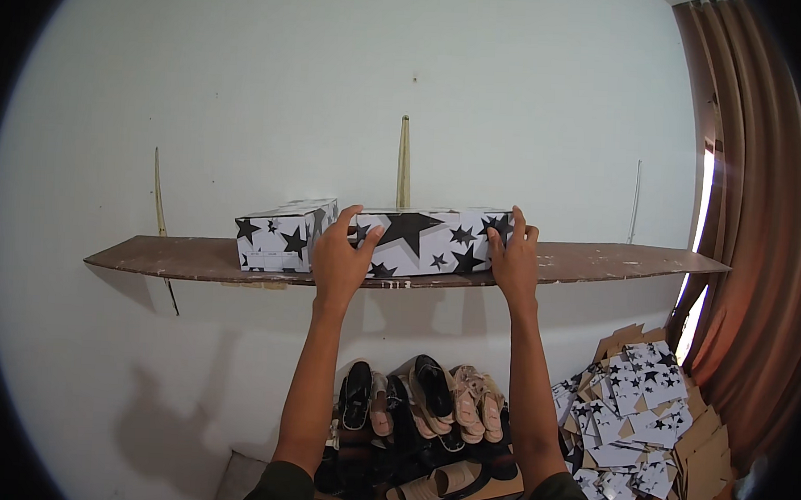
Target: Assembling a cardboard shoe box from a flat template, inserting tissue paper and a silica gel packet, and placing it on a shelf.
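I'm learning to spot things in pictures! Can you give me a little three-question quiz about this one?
1. True or false: both hands touch the same white cardboard box with black stars.
2. How many starry boxes sit on the brown wooden shelf?
3. What lies below the shelf? A) shoes B) bottles C) books

Key: 1 true; 2 two, the second stands to the left; 3 A.
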The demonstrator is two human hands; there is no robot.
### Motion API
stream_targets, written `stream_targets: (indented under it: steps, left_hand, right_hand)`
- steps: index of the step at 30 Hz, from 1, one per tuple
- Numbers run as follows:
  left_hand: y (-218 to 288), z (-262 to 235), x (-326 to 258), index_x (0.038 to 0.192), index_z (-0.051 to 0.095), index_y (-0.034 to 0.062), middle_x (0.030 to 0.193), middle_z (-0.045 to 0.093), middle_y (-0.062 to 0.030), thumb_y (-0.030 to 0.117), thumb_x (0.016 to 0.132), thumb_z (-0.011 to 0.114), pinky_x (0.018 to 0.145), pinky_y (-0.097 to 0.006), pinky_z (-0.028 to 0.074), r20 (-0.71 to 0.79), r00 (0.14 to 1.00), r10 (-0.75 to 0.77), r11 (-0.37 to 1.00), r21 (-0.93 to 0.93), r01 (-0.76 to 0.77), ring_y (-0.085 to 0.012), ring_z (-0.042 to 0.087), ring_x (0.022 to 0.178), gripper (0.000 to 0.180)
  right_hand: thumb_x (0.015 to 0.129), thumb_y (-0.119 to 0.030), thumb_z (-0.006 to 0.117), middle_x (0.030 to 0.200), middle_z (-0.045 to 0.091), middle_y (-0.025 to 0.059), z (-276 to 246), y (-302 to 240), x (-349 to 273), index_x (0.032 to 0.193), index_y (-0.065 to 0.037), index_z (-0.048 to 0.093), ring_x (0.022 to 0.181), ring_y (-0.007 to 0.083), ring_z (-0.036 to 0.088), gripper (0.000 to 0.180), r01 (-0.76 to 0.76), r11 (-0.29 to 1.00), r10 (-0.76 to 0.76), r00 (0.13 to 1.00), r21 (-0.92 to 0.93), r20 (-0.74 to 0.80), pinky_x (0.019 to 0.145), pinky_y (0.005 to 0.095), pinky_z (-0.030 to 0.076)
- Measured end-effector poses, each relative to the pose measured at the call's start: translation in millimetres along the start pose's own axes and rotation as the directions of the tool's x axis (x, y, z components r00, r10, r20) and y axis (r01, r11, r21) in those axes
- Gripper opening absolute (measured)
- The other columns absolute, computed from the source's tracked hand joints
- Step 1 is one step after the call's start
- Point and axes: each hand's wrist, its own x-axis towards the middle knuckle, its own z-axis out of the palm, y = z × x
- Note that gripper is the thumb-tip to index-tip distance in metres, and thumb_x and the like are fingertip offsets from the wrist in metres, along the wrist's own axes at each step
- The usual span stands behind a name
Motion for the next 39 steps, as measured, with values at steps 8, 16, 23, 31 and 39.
stream_targets:
  steps: [8,16,23,31,39]
  left_hand:
    - [0,-6,-12,0.135,0.056,0.0063,0.122,0.063,-0.0212,0.043,0.104,0.051,0.091,-0.047,0.049,0.007,0.999,0.034,0.999,-0.034,-0.034,-0.0367,0.063,0.110,0.049]
    - [-8,12,-8,0.139,0.047,0.0110,0.118,0.059,-0.0265,0.041,0.106,0.046,0.100,-0.049,0.044,0.164,0.986,0.022,0.980,-0.200,0.011,-0.0433,0.057,0.115,0.045]
    - [-10,16,-8,0.130,0.050,0.0123,0.128,0.053,-0.0274,0.035,0.105,0.051,0.105,-0.051,0.040,0.101,0.981,0.167,0.943,-0.307,-0.129,-0.0477,0.047,0.129,0.034]
    - [4,16,-14,0.131,0.055,0.0204,0.144,0.038,-0.0299,0.035,0.101,0.060,0.106,-0.056,0.039,0.035,0.974,0.223,0.950,-0.230,-0.209,-0.0524,0.035,0.138,0.035]
    - [50,-15,-34,0.139,0.058,0.0292,0.146,0.038,-0.0211,0.031,0.094,0.069,0.103,-0.054,0.041,0.008,0.975,0.220,0.973,0.067,-0.220,-0.0436,0.045,0.124,0.047]
  right_hand:
    - [0.096,-0.034,0.067,0.127,0.050,0.0295,-4,-51,-42,0.146,-0.003,0.046,0.117,0.0436,0.049,0.062,0.204,0.978,-0.206,0.978,-0.046,-0.032,0.095,0.0512,0.046]
    - [0.089,-0.048,0.073,0.130,0.044,0.0380,13,-101,-76,0.145,-0.009,0.050,0.125,0.0541,0.040,0.073,0.332,0.937,-0.345,0.929,0.111,0.134,0.100,0.0569,0.043]
    - [0.086,-0.040,0.078,0.134,0.037,0.0384,21,-100,-77,0.154,-0.020,0.041,0.127,0.0526,0.039,0.080,0.262,0.934,-0.287,0.955,0.244,0.076,0.100,0.0578,0.041]
    - [0.084,-0.029,0.081,0.138,0.037,0.0367,9,-88,-70,0.158,-0.024,0.033,0.132,0.0532,0.041,0.089,0.304,0.924,-0.343,0.928,0.232,0.148,0.103,0.0561,0.043]
    - [0.086,-0.023,0.080,0.142,0.037,0.0297,-6,-73,-59,0.155,-0.016,0.034,0.132,0.0456,0.047,0.083,0.169,0.858,-0.290,0.939,0.484,0.187,0.099,0.0488,0.052]
